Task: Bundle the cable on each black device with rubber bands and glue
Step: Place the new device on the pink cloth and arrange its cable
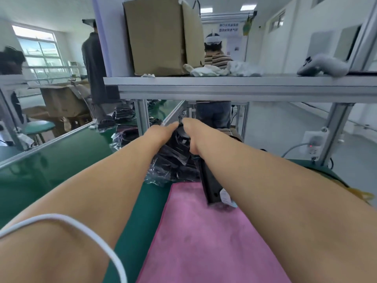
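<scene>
Both my arms stretch forward to a pile of black devices (175,160) in clear plastic bags at the far end of the green table (61,160). The top black device (181,135) of the pile, with a round part, lies between my hands. My left hand (163,132) lies against its left side with fingers stretched forward. My right hand (191,135) grips its right side, thumb pointing down. Another long black device (210,186) lies on the pink cloth (204,242) under my right forearm. No rubber bands or glue show.
An aluminium shelf (224,86) crosses just above the pile, carrying a cardboard box (159,37), white gloves (204,70) and a white controller (322,65). A white cable (87,227) lies over my left arm. Two people stand behind the frame. A power socket (314,142) hangs at the right.
</scene>
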Available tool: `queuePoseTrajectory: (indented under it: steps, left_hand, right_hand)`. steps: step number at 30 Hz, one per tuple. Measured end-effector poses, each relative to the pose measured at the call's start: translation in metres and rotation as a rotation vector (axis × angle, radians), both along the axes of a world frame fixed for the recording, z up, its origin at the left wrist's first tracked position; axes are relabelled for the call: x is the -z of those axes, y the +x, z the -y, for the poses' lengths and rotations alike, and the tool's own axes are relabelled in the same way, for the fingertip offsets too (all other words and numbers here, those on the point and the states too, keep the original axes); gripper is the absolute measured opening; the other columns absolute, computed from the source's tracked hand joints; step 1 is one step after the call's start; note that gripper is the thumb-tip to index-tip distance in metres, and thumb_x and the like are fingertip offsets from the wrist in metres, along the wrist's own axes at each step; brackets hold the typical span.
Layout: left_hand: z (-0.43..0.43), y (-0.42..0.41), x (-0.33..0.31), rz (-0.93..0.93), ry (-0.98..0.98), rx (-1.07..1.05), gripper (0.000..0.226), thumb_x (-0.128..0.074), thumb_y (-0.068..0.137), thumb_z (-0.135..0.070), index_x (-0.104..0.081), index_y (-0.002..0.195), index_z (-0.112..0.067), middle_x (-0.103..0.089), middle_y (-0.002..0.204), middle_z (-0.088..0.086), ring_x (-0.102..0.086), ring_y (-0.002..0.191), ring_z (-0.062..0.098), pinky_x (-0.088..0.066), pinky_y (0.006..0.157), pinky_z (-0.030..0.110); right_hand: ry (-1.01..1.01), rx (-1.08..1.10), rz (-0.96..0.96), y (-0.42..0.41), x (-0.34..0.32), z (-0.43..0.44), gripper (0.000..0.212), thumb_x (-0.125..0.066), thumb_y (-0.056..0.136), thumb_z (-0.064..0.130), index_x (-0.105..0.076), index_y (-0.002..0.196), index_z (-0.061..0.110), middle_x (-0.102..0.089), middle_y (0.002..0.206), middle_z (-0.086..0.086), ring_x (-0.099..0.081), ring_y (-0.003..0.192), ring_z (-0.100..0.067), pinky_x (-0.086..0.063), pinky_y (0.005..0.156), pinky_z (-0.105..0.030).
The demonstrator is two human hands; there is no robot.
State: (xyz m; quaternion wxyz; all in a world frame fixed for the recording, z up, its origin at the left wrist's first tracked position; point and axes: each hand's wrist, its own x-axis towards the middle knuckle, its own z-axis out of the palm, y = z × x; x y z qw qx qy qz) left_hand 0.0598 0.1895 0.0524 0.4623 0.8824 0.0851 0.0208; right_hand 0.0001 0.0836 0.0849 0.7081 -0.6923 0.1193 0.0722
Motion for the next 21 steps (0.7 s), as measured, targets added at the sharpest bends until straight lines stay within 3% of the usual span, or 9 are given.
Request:
queuePoseTrajectory:
  steps: [2,5,8,10,12,14,16,17,21]
  left_hand:
    - [0.000,-0.001,0.001,0.033,-0.010,0.001,0.081,-0.059,0.086,-0.065,-0.053,0.133,0.000,-0.063,0.103,0.012,-0.061,0.090,0.030,-0.048,0.081,0.035]
    - [-0.001,-0.006,0.002,0.114,0.066,-0.021,0.055,-0.063,0.086,-0.057,-0.065,0.098,-0.003,-0.050,0.064,0.004,-0.047,0.055,0.021,-0.037,0.051,0.028]
    - [-0.001,-0.014,0.000,0.224,0.098,-0.046,0.040,-0.064,0.081,-0.051,-0.058,0.076,-0.012,-0.056,0.063,0.003,-0.054,0.060,0.025,-0.038,0.052,0.027]
    - [0.000,-0.022,-0.004,0.281,0.076,-0.040,0.041,-0.064,0.072,-0.051,-0.065,0.082,-0.011,-0.062,0.072,0.005,-0.059,0.065,0.027,-0.043,0.056,0.028]
    - [0.000,-0.030,-0.008,0.323,-0.004,-0.057,0.049,-0.064,0.067,-0.050,-0.067,0.100,-0.015,-0.061,0.101,0.008,-0.064,0.074,0.025,-0.054,0.067,0.032]
    - [-0.001,-0.042,-0.011,0.364,-0.080,-0.077,0.043,-0.067,0.070,-0.048,-0.060,0.106,-0.025,-0.048,0.119,0.006,-0.063,0.081,0.023,-0.058,0.079,0.037]
    - [-0.004,-0.057,-0.010,0.384,-0.181,-0.090,0.037,-0.067,0.067,-0.049,-0.058,0.098,-0.030,-0.049,0.123,0.006,-0.066,0.084,0.025,-0.060,0.078,0.041]
    - [-0.006,-0.067,-0.009,0.384,-0.255,-0.093,0.041,-0.067,0.064,-0.049,-0.060,0.100,-0.031,-0.053,0.124,0.008,-0.068,0.084,0.026,-0.060,0.074,0.040]
    - [-0.006,-0.113,0.002,0.451,-0.551,-0.137,0.035,-0.069,0.058,-0.045,-0.064,0.091,-0.035,-0.070,0.101,0.003,-0.068,0.062,0.016,-0.048,0.048,0.025]
  right_hand:
    - [-0.020,-0.036,0.004,-0.001,0.002,-0.002,0.036,-0.036,0.104,0.027,-0.048,0.135,0.012,-0.047,0.141,-0.011,-0.044,0.134,-0.030,-0.038,0.100,-0.035]
    - [0.015,-0.021,-0.040,0.005,0.005,-0.003,0.021,-0.038,0.100,0.036,-0.053,0.097,0.020,-0.048,0.109,-0.005,-0.049,0.107,-0.026,-0.043,0.096,-0.038]
    - [0.112,-0.003,0.029,0.009,0.016,0.001,0.055,-0.042,0.097,0.054,-0.044,0.140,0.020,-0.041,0.095,0.000,-0.040,0.109,-0.021,-0.034,0.114,-0.045]
    - [0.136,-0.036,0.059,0.004,0.020,0.000,0.061,-0.041,0.096,0.059,-0.042,0.141,0.019,-0.045,0.099,0.001,-0.042,0.119,-0.021,-0.030,0.116,-0.044]
    - [0.182,-0.033,0.094,-0.003,0.022,0.001,0.057,-0.041,0.096,0.059,-0.048,0.134,0.017,-0.054,0.116,0.001,-0.047,0.129,-0.020,-0.035,0.112,-0.040]
    - [0.229,-0.025,0.137,-0.016,0.020,0.006,0.047,-0.042,0.098,0.055,-0.057,0.113,0.013,-0.067,0.090,0.000,-0.067,0.098,-0.010,-0.053,0.084,-0.024]
    - [0.283,-0.008,0.167,-0.037,0.017,0.010,0.040,-0.044,0.100,0.049,-0.058,0.089,0.013,-0.067,0.063,-0.005,-0.065,0.046,-0.003,-0.047,0.040,-0.015]
    - [0.324,0.008,0.183,-0.048,0.016,0.011,0.038,-0.044,0.100,0.046,-0.058,0.086,0.013,-0.063,0.066,-0.006,-0.059,0.036,-0.001,-0.042,0.031,-0.015]
    - [0.255,-0.015,0.258,-0.091,0.019,0.010,0.033,-0.045,0.099,0.048,-0.060,0.101,0.019,-0.061,0.088,0.005,-0.066,0.063,-0.001,-0.053,0.050,-0.023]
